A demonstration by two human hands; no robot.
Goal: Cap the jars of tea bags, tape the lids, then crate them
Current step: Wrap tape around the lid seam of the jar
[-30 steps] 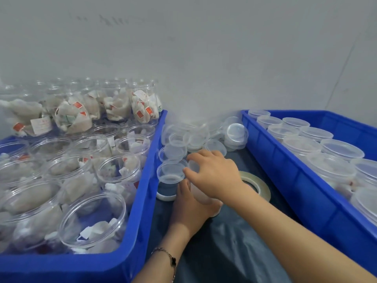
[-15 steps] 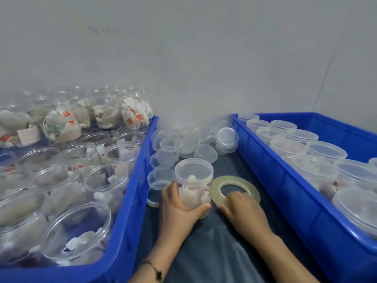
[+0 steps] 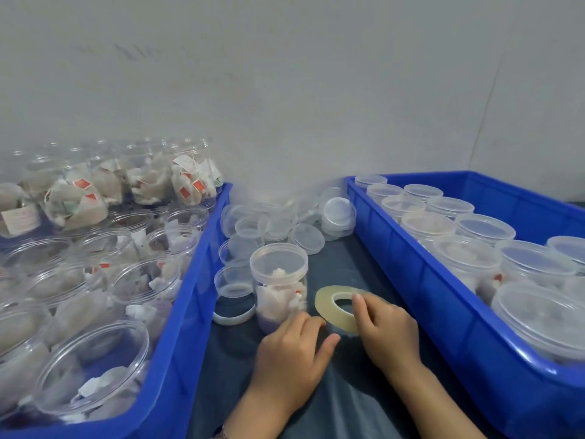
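Right hand (image 3: 384, 331) has lifted the tape roll (image 3: 337, 308), fingers pinching it, beside the capped jar (image 3: 280, 286) and blue crates (image 3: 411, 280).

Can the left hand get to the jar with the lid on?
Probably yes. The left hand lies right beside the capped jar, its fingers already at the jar's base. Nothing stands between them; the tape roll sits off to the right under the right hand.
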